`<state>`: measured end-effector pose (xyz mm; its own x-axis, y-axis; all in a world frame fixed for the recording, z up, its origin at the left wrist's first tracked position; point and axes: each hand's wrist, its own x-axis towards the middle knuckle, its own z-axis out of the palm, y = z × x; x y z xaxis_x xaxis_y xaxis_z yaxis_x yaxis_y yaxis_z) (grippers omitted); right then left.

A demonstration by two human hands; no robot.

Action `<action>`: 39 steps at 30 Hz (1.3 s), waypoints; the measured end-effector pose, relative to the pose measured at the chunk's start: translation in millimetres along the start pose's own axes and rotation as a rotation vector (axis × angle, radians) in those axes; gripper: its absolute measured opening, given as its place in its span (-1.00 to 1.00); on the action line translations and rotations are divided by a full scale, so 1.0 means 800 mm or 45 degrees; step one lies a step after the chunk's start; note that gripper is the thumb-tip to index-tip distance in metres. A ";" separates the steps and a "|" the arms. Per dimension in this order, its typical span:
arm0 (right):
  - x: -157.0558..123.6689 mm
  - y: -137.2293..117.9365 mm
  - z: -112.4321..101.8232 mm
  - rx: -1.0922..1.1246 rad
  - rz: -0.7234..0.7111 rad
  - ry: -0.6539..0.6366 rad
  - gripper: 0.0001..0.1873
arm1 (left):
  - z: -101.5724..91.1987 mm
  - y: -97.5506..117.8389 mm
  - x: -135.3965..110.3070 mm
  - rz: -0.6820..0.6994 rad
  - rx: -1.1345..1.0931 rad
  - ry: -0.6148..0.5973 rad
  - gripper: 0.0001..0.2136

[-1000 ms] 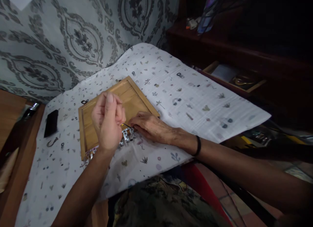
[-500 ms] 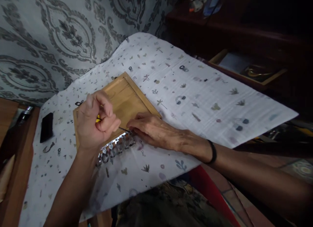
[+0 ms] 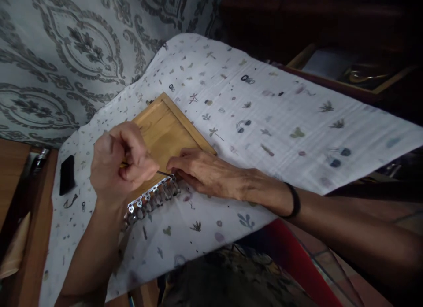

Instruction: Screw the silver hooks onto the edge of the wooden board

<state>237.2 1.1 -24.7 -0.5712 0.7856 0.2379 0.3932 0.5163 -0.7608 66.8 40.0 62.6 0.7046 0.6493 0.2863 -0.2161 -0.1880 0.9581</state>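
Observation:
My left hand (image 3: 120, 159) is closed round a small screwdriver (image 3: 161, 172) whose thin shaft points right, its tip at a metal strip of hooks (image 3: 152, 200) fixed along the near edge of a wooden panel (image 3: 165, 133). My right hand (image 3: 201, 170) lies on the cloth with its fingers pressed down at the right end of the strip, beside the screwdriver tip. A dark band circles my right wrist.
A white patterned cloth (image 3: 264, 126) covers the table. A small black block (image 3: 67, 180) and a metal hook (image 3: 70, 202) lie at the left. Patterned fabric hangs behind. A dark wooden cabinet with an open drawer (image 3: 350, 71) stands at the right.
My left hand has dropped from upright to lying low over the panel, uncovering more of the hook strip. The view has shifted downward. My right hand stays at the strip's end.

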 end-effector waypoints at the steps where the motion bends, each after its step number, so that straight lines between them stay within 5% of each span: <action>1: 0.000 -0.002 -0.001 -0.009 0.016 -0.006 -0.80 | -0.006 -0.001 0.003 0.003 -0.043 -0.108 -0.56; 6: 0.000 -0.008 -0.004 -0.036 0.064 -0.022 -0.80 | -0.023 -0.006 0.014 -0.021 -0.160 -0.322 -0.57; 18: 0.001 0.016 0.007 0.002 -0.124 0.093 -0.80 | -0.007 -0.006 0.007 -0.062 -0.120 -0.043 -0.56; 31: -0.003 0.017 0.007 0.056 -0.104 0.101 -0.78 | -0.006 -0.006 0.007 0.038 -0.140 -0.063 -0.54; 39: -0.004 0.011 0.005 0.001 -0.080 0.103 -0.73 | 0.002 0.017 0.000 0.201 -0.048 0.213 -0.55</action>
<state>239.5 1.9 -34.3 -0.5349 0.7765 0.3332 0.3580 0.5655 -0.7430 64.4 36.1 75.9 0.5389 0.7276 0.4244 -0.3419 -0.2715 0.8997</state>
